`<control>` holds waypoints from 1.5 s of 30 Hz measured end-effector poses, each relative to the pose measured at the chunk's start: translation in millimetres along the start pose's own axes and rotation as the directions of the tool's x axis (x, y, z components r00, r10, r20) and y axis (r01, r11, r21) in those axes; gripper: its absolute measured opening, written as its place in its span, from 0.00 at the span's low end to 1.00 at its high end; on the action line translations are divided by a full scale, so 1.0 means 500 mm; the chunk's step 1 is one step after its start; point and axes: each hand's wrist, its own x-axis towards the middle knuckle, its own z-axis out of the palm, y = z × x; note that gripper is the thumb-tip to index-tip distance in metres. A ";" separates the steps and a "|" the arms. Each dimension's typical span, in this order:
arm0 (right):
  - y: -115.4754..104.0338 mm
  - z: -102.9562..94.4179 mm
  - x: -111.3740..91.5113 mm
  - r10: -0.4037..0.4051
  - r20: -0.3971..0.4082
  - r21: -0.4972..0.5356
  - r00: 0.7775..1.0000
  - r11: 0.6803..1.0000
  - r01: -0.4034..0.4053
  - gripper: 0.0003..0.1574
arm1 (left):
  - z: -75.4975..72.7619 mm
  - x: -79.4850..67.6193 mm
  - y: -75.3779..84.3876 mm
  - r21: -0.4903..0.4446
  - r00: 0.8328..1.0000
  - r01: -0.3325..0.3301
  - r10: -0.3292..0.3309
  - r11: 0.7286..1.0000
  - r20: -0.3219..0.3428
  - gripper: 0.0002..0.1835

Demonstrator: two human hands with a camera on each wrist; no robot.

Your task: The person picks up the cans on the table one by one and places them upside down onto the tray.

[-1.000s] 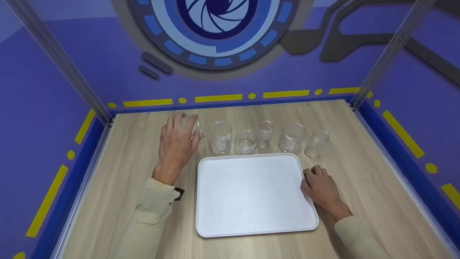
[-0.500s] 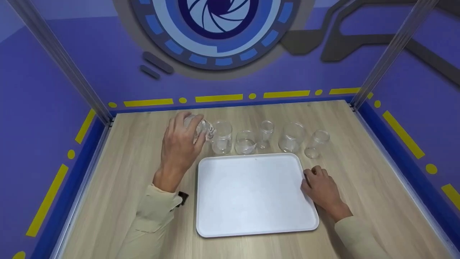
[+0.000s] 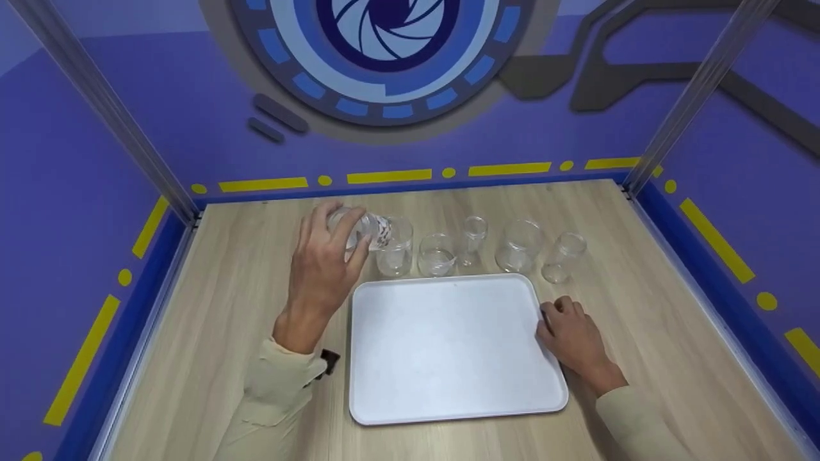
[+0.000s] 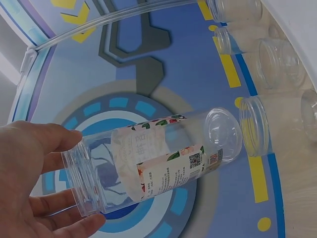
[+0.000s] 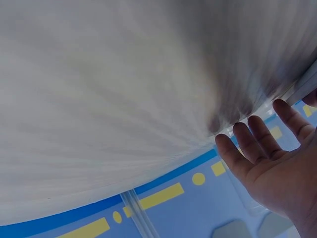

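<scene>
A clear, cylindrical jar (image 4: 163, 166), its printed label bearing floral motifs and a square code, is held tilted by the left hand (image 3: 322, 256), whose fingers and thumb grip the ridged end; the rounded base points away from the palm, toward the leftmost standing jar (image 3: 395, 261), and contact between the two cannot be determined. A white rectangular tray (image 3: 455, 352), with rounded corners and a narrow raised rim, lies flat on the wood-grain table (image 3: 243, 275), the right hand (image 3: 574, 338) resting at its right edge
</scene>
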 end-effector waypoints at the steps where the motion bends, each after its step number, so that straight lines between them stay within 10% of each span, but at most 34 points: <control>1: 0.000 0.000 0.000 -0.004 -0.002 0.002 1.000 1.000 0.004 0.20 | -0.001 0.000 0.002 -0.001 1.000 -0.004 0.004 1.000 -0.002 0.21; 11: 0.002 -0.004 -0.002 -0.010 0.009 0.027 1.000 1.000 0.010 0.19 | -0.012 -0.006 0.029 -0.024 0.998 -0.068 0.068 0.997 -0.001 0.20; 25: 0.000 -0.005 -0.001 -0.006 0.006 0.023 1.000 1.000 0.006 0.19 | 0.000 -0.033 0.055 -0.351 0.995 -0.002 -0.032 0.937 -0.091 0.23; 35: -0.002 -0.002 -0.001 -0.008 -0.013 0.018 1.000 1.000 0.008 0.18 | 0.027 -0.068 0.055 -0.531 0.986 0.118 -0.163 0.839 -0.039 0.23; 45: 0.000 -0.002 -0.001 -0.006 -0.016 0.017 1.000 1.000 0.006 0.18 | 0.050 -0.097 0.051 -0.659 0.938 0.295 -0.342 0.692 0.060 0.22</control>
